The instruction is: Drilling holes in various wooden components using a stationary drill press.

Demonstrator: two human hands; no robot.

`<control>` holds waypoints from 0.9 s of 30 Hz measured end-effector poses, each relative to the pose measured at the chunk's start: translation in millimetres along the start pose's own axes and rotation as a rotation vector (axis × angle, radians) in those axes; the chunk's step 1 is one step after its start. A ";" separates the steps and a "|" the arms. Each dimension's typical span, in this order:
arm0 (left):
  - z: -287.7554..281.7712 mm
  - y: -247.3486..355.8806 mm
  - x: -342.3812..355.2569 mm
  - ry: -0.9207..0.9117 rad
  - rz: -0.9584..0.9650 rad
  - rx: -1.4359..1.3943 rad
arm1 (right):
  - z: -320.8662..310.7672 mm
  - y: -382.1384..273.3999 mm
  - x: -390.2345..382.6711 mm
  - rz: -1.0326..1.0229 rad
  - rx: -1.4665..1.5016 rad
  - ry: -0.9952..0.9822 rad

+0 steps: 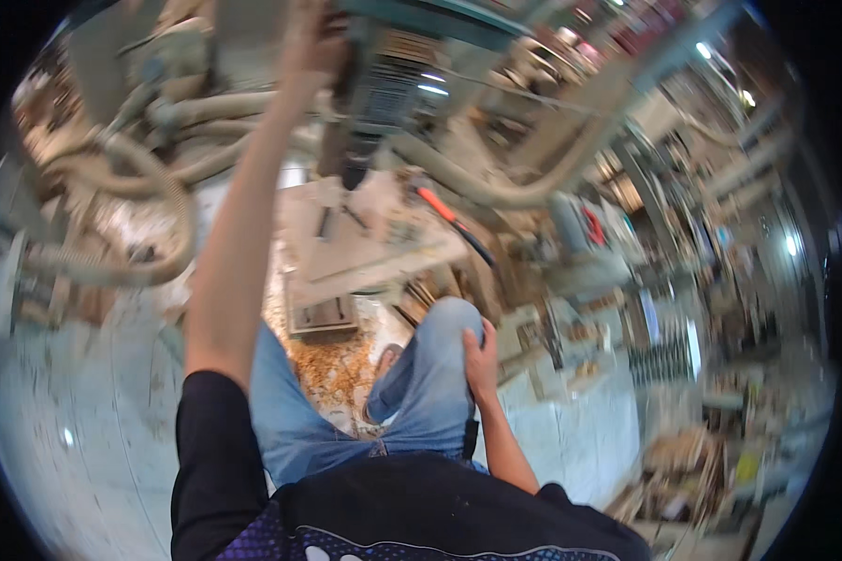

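My left arm stretches up and forward, and my left hand [311,47] is wrapped on the upper part of a tall grey-green drilling machine [384,84] near the top of the view. The picture is blurred, so I cannot tell which part the fingers grip. Below the machine's head sits its flat work table [374,238] with a small tool that has an orange and black handle [444,213]. My right hand [482,360] rests flat on my right thigh, on the blue jeans, holding nothing. My right knee is raised.
Thick pale dust hoses [140,178] loop at the left of the machine. Wood shavings [332,365] cover the floor by my foot. Stacks of timber offcuts [692,467] and shelving stand on the right. The pale concrete floor [75,421] spreads at the lower left.
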State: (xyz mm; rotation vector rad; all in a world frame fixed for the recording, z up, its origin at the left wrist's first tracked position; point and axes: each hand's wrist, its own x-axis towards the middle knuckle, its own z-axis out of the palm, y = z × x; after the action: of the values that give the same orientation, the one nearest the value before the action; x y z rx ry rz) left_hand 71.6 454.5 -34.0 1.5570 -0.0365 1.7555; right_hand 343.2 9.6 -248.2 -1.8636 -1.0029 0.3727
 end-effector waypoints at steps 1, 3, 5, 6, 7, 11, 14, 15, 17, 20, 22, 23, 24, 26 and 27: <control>-4.3 0.7 -4.6 0.024 -0.081 0.084 | -0.1 1.9 -1.1 -0.037 0.053 0.024; -2.9 8.2 6.9 0.053 -0.239 0.221 | -4.4 4.3 -1.3 -0.034 0.046 0.041; 5.2 23.4 14.3 0.174 -0.400 0.432 | -8.3 5.2 -0.7 0.027 0.010 0.082; 10.0 28.9 18.5 0.260 -0.512 0.458 | -10.3 5.3 -0.7 -0.006 0.008 0.073; 13.0 33.4 21.5 0.270 -0.503 0.482 | -12.1 5.3 -1.5 0.029 0.002 0.091; 9.6 33.9 32.6 0.291 -0.440 0.484 | -14.5 5.2 0.0 0.041 0.016 0.084; -9.0 43.0 36.6 0.125 -0.556 0.433 | -11.0 4.3 -0.7 -0.002 -0.006 0.099; -14.6 51.6 37.9 0.045 -0.592 0.410 | -9.2 3.6 -0.4 -0.006 -0.013 0.096; -18.9 70.6 28.3 -0.075 -0.529 0.426 | -6.3 2.3 1.8 -0.018 -0.011 0.096; -16.6 104.1 -28.9 -0.003 -0.336 0.569 | -5.9 3.7 1.1 -0.022 -0.007 0.106; -18.0 121.9 -82.6 0.230 -0.431 0.471 | -7.0 7.1 -1.3 -0.030 -0.030 0.144; -24.1 131.9 -106.2 0.226 -0.546 0.550 | -8.5 9.1 -2.6 -0.008 -0.031 0.137; -30.8 139.0 -130.9 0.134 -0.589 0.634 | -8.8 10.4 -4.0 -0.004 0.006 0.200; -43.5 156.4 -187.5 0.179 -0.830 0.800 | -10.1 10.3 -6.5 0.004 0.060 0.251; -48.8 165.3 -213.3 0.102 -0.888 0.881 | -12.5 8.6 -6.3 -0.044 0.076 0.299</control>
State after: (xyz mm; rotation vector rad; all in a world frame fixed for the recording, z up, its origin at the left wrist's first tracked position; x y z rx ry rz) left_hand -70.4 252.7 -153.6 1.6272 1.4139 1.1213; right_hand 351.2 -4.6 -250.3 -1.7629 -0.8133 0.0993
